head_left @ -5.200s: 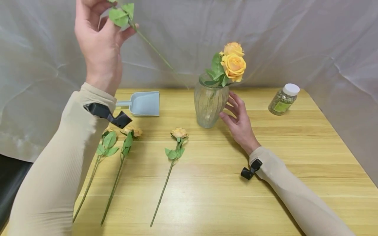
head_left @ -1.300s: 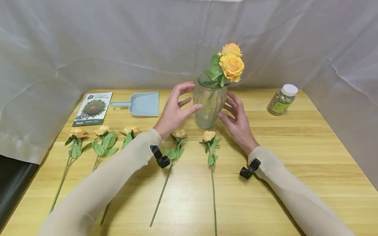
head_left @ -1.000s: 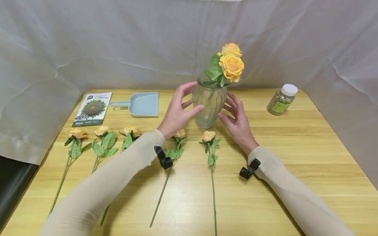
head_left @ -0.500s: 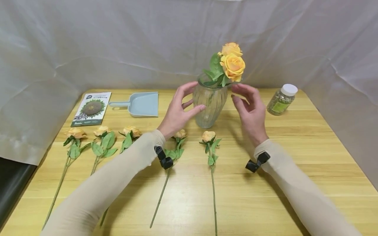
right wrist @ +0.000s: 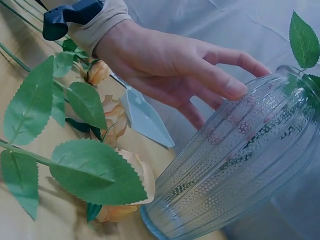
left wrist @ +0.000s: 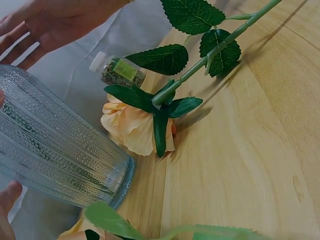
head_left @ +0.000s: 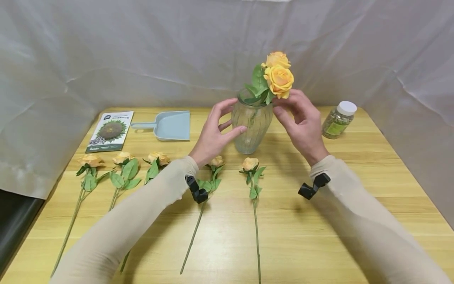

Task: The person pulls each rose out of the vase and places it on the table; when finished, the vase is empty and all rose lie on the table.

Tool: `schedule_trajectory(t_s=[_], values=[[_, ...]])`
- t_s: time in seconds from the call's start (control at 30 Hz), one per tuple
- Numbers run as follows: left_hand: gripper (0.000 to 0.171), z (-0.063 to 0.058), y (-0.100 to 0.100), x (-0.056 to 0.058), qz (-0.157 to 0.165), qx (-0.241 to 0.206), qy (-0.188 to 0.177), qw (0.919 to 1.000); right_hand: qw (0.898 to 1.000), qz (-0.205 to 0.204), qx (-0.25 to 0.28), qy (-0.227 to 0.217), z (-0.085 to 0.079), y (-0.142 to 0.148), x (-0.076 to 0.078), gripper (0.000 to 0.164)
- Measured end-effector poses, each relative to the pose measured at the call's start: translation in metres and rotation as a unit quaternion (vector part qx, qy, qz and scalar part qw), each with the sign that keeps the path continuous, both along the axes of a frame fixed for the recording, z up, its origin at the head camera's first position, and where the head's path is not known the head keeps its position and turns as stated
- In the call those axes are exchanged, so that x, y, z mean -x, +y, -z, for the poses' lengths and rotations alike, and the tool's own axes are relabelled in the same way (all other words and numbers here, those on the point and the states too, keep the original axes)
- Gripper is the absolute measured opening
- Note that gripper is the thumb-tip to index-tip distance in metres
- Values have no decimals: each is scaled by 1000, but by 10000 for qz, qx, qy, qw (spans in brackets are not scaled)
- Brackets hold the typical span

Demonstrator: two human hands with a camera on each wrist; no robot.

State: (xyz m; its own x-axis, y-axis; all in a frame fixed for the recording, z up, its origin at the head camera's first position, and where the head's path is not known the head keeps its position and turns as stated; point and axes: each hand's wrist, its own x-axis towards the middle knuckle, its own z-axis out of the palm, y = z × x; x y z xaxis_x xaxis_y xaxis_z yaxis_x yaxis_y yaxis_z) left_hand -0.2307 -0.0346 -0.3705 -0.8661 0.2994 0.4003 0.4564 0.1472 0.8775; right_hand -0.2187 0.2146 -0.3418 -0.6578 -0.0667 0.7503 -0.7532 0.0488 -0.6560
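Note:
Near the back of the table stands a ribbed clear glass vase [head_left: 251, 122] holding two yellow-orange roses [head_left: 279, 81] that lean right. My left hand [head_left: 213, 132] grips its left side, thumb in front and fingers curving behind; the right wrist view shows this left hand [right wrist: 175, 70] against the glass. My right hand [head_left: 301, 122] is raised at the rim's right side, just under the blooms. In the left wrist view the right hand [left wrist: 65, 25] has extended fingers; whether it touches stem or rim is hidden.
Several roses lie in a row in front, including one rose [head_left: 250, 163] below the vase and another [head_left: 91, 160] at far left. Behind them are a blue dustpan [head_left: 173, 125] and a sunflower seed packet [head_left: 111, 131]. A white-capped jar [head_left: 339, 120] stands at right.
My left hand came down from the upper left, where it held a rose stem, to the vase. A rose now lies in front. My right hand left the vase's side and rose toward the rim.

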Motion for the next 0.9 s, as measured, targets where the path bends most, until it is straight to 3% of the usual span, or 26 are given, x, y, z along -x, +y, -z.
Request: schedule_trajectory(t_s=[0.37, 0.63, 0.9], values=[[75, 2, 0, 1, 12, 4, 25, 10000, 9985, -186, -503, -108, -8, -3, 7, 27], [73, 1, 1, 0, 34, -41, -18, 10000, 9969, -9, -702, -364, -15, -11, 9, 23], [74, 1, 1, 1, -3, -43, -11, 10000, 9983, 95, -582, -30, -17, -10, 13, 19]])
